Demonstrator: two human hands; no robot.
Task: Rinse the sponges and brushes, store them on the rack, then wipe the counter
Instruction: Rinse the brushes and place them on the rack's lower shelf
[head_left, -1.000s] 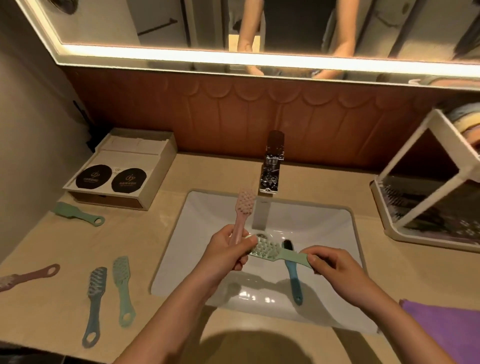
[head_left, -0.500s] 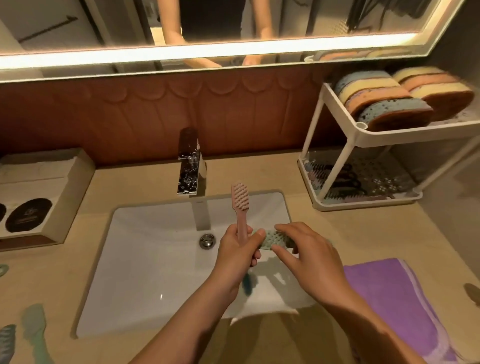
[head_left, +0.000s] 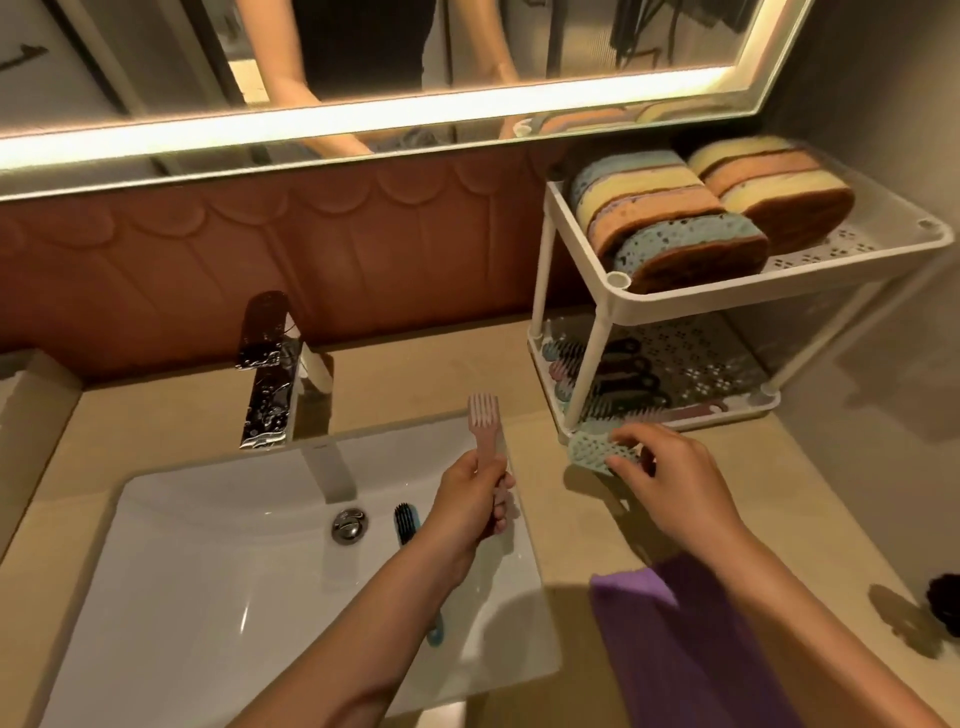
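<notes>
Right hand (head_left: 670, 478) holds green brush (head_left: 587, 447) beside rack (head_left: 727, 307); left hand (head_left: 467, 501) grips pink brush (head_left: 484, 422)

The beige desk (head_left: 831, 493) carries a white rack (head_left: 675, 310) just beyond the right fingers (head_left: 636, 435), a purple cloth (head_left: 675, 649) nearer than them, and a sunken basin (head_left: 208, 571) beneath the left fingers (head_left: 500, 512).

Pink brush (head_left: 483, 422) left, green brush (head_left: 589, 447) right

A chrome faucet (head_left: 267, 374) stands behind the white basin (head_left: 208, 597), whose drain plug (head_left: 349, 526) lies below; a lit mirror (head_left: 156, 62) hangs above.
</notes>
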